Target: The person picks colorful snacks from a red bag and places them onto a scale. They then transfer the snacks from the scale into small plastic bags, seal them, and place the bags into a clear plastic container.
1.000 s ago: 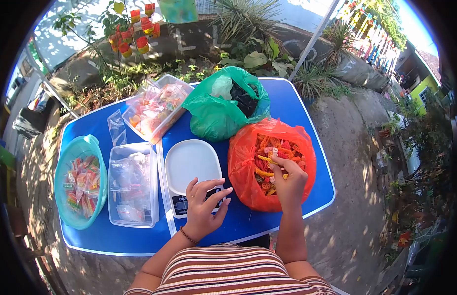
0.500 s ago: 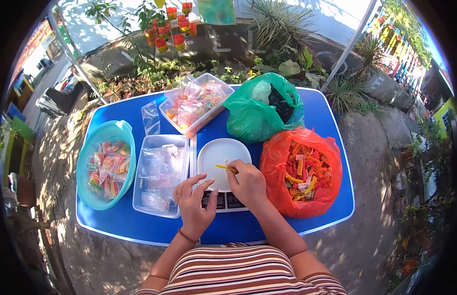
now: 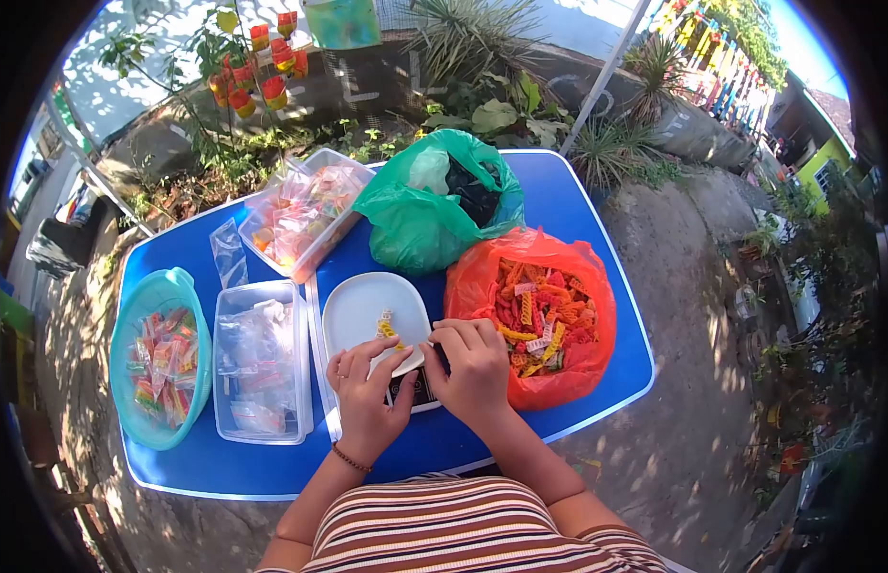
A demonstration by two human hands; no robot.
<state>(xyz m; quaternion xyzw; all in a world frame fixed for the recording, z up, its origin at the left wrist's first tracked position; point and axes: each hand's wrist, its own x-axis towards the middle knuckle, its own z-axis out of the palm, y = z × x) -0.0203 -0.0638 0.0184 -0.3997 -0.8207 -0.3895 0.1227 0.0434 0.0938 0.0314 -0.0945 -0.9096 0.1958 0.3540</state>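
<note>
A white kitchen scale [image 3: 353,301] sits on the blue table, with a few ridged, twisted yellow and pale snack pieces [image 3: 386,325] lying on its plate. My left hand [image 3: 370,396] hovers over the plate's near edge, fingers apart and holding nothing visible. At the plate's near right corner is my right hand [image 3: 471,372], its fingers bent with a gap between thumb and forefinger; nothing shows in them. Just beyond that hand, an orange plastic bag [image 3: 592,358] stands wide, full of red, orange and yellow twisted snacks [image 3: 549,310].
Left of the scale stand a clear tub [image 3: 303,382] of small plastic bags and a turquoise basket [image 3: 203,368] of filled packets. Behind are another tub [image 3: 341,227] of packets, a flat clear bag [image 3: 228,253] and a green bag [image 3: 396,234]. The blue table [image 3: 559,205] has a white rim.
The yellow piece has left my right hand's fingers, and pieces lie on the scale plate. My right hand has drawn back to the plate's near right corner. The view has turned right.
</note>
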